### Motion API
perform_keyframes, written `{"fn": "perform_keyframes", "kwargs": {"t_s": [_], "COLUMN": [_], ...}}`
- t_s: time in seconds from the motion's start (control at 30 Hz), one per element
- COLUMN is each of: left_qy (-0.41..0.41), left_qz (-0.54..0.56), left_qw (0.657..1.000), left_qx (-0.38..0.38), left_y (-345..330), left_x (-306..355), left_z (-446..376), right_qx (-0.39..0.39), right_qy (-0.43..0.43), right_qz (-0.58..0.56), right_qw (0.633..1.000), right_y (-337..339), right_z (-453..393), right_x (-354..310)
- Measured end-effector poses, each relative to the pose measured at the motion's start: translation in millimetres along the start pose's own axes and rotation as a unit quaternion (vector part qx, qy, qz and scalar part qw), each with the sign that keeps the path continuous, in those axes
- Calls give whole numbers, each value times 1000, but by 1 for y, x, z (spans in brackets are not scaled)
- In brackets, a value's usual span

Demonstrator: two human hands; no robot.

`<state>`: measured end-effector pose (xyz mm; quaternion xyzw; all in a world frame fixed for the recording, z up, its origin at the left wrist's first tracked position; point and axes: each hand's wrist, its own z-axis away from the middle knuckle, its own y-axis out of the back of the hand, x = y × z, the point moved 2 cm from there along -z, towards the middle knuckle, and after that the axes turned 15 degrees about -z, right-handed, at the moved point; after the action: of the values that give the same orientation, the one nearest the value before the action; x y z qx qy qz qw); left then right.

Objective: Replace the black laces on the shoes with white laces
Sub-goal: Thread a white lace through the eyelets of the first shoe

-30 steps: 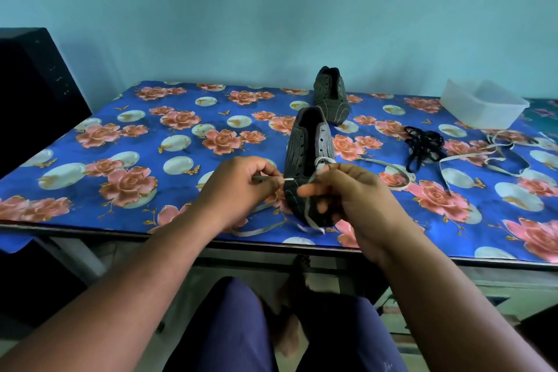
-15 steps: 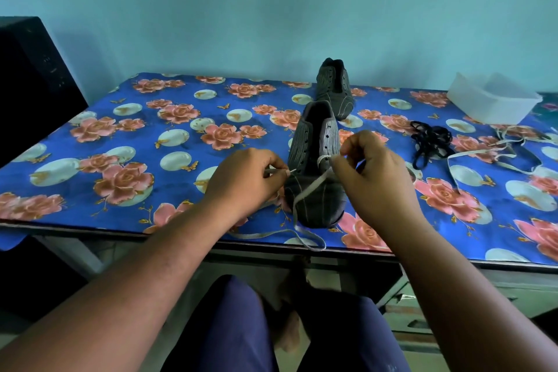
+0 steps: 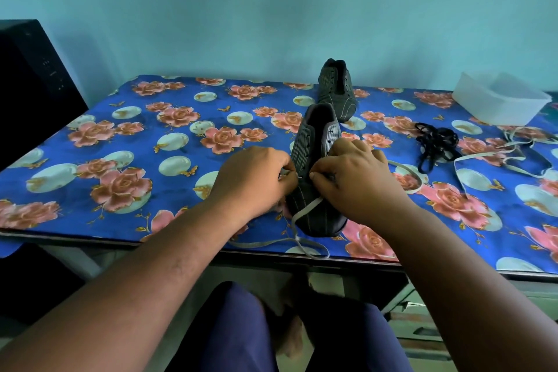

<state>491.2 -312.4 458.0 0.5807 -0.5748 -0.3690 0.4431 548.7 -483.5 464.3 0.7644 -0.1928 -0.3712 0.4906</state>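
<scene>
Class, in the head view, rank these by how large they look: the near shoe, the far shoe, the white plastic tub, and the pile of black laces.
1. Near shoe, partly covered by the hands.
2. White plastic tub.
3. Far shoe; it only looks smaller than the near shoe because it lies farther from the camera.
4. Pile of black laces.

Both hands cover the near shoe's (image 3: 314, 190) middle eyelets — the white lace (image 3: 305, 209) tip is hidden there.

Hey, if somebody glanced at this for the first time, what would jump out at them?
Both hands, left hand and right hand, threading a white lace into the near dark shoe at the table's front edge. Behind it stands the second shoe; the black laces lie bunched to the right.
</scene>
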Motion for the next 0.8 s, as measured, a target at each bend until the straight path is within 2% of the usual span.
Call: {"fn": "perform_keyframes", "kwargs": {"t_s": [0.1,0.27,0.37,0.53,0.63,0.73,0.8], "left_qy": [-8,32,22,28,42,55,58], "left_qz": [-18,143,181,165,179,180,182], "left_qw": [1000,989,983,986,983,982,981], "left_qx": [1,-33,-28,9,10,11,17], "left_y": [-2,-15,-25,-30,-27,-25,-25], "left_x": [5,-6,-8,-8,-6,-4,-2], "left_z": [-5,-2,9,20,20,21,22], "right_qx": [-31,-101,-107,-76,-16,138,228], "right_qy": [-26,-67,-70,-53,-8,36,-12], "right_qz": [-17,-61,-63,-39,16,13,-29], "right_qw": [999,991,990,995,1000,990,973], "right_y": [0,-2,0,5,11,17,24], "right_z": [-4,-9,-14,-22,-22,-21,-24], "right_x": [0,7,7,4,2,16,39]}}
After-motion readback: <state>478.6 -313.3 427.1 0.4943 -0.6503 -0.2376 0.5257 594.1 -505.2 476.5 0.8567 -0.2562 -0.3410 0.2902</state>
